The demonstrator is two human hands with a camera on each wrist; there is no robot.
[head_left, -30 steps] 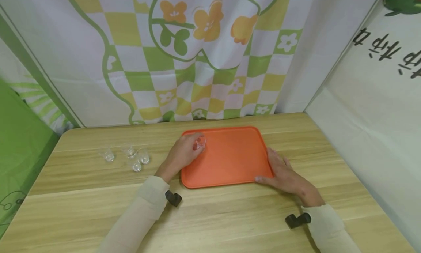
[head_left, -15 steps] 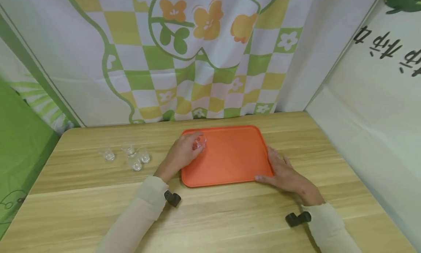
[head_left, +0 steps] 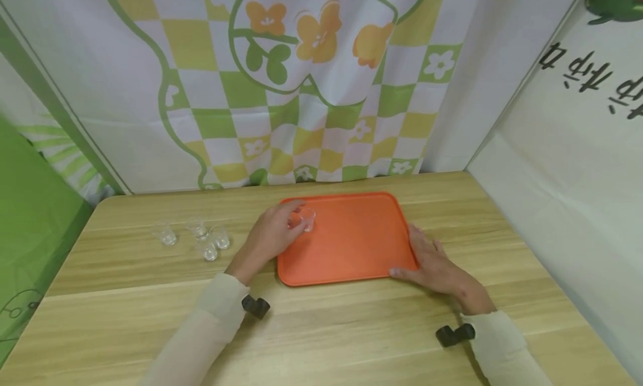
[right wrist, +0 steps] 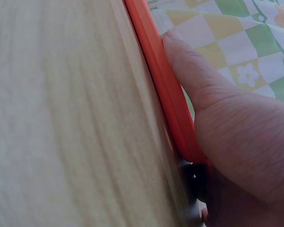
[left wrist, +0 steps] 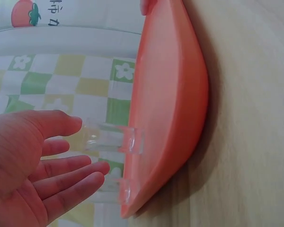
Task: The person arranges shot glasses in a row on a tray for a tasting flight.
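Note:
Two small clear cups stand upright near the left end of an orange tray (head_left: 351, 241). One cup (head_left: 308, 221) shows just past my left fingertips in the head view; the other cup (left wrist: 127, 191) shows lower in the left wrist view. My left hand (head_left: 271, 232) is over the tray's left edge, fingers spread and apart from the nearer cup. Around the tray's front right corner lies my right hand (head_left: 434, 266), its thumb (right wrist: 187, 59) on the rim and its straight fingers along the right side. Some right fingers are hidden in the right wrist view.
Several more clear cups (head_left: 208, 246) stand in a loose group on the wooden table (head_left: 321, 336), left of the tray. A patterned curtain (head_left: 321, 124) hangs behind the table's back edge, and a white wall panel (head_left: 567, 179) borders the right side.
My left hand has let go of the cup and drawn back slightly to the left. The cup stays on the tray. My right hand and the tray have not moved.

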